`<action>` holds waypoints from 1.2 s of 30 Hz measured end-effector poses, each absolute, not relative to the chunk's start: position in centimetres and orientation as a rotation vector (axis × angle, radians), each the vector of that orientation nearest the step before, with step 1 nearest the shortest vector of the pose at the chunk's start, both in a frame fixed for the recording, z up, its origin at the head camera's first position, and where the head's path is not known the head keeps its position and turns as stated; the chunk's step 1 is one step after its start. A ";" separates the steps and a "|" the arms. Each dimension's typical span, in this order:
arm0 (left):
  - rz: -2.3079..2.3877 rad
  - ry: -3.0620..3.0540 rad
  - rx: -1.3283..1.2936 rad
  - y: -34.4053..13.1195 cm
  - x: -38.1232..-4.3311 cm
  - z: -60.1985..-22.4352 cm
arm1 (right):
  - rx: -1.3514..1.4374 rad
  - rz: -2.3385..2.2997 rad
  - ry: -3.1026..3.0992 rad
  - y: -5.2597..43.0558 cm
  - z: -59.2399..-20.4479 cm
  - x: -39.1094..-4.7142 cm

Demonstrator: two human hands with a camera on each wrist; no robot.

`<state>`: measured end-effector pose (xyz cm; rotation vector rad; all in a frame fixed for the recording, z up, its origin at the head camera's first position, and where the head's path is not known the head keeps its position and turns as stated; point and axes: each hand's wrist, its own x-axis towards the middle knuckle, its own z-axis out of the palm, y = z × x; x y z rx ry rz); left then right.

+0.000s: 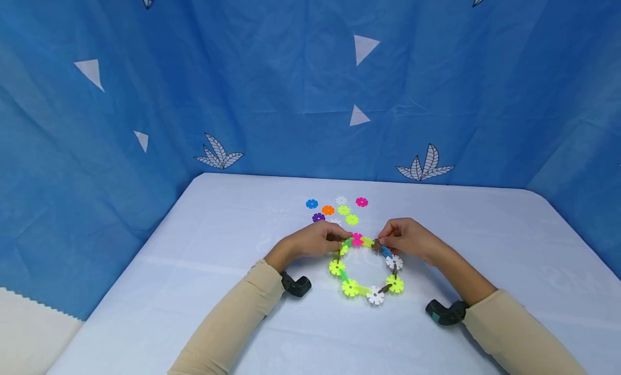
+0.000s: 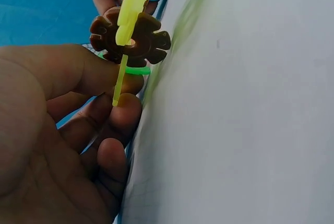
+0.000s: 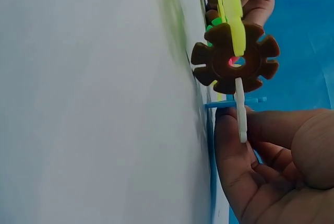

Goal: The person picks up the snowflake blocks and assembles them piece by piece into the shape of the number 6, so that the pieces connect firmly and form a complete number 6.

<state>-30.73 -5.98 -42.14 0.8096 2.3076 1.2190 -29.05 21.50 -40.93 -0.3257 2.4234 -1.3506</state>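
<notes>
A ring of slotted flower-shaped plastic discs (image 1: 350, 287) in yellow, green, white, brown, blue and pink lies over the white table. At its far left my left hand (image 1: 314, 240) pinches the chain near a green disc (image 1: 347, 242), beside the pink disc (image 1: 357, 239). Opposite it, my right hand (image 1: 409, 238) pinches the chain by a brown disc (image 1: 376, 245) and a blue disc (image 1: 386, 251). The left wrist view has a yellow disc (image 2: 119, 80) slotted into a brown one (image 2: 151, 46). In the right wrist view, a white disc (image 3: 240, 117) meets another brown disc (image 3: 211, 65). Fingers partly hide the held discs.
Beyond the ring lie loose discs: blue (image 1: 312, 203), orange (image 1: 328, 210), purple (image 1: 318, 217), pink (image 1: 361, 202), and some yellow (image 1: 352, 219) and white (image 1: 341, 200) ones. A blue patterned cloth (image 1: 301, 95) hangs behind the white-covered table (image 1: 194, 256).
</notes>
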 end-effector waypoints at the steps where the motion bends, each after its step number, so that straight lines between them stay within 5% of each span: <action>1: 1.220 2.304 0.809 -6.0 -30.7 -42.1 | -0.315 -1.347 2.433 21.4 -40.9 -29.1; 36: 1.278 2.266 0.729 -6.0 -31.1 -41.7 | -0.388 -1.298 2.421 20.8 -41.2 -29.7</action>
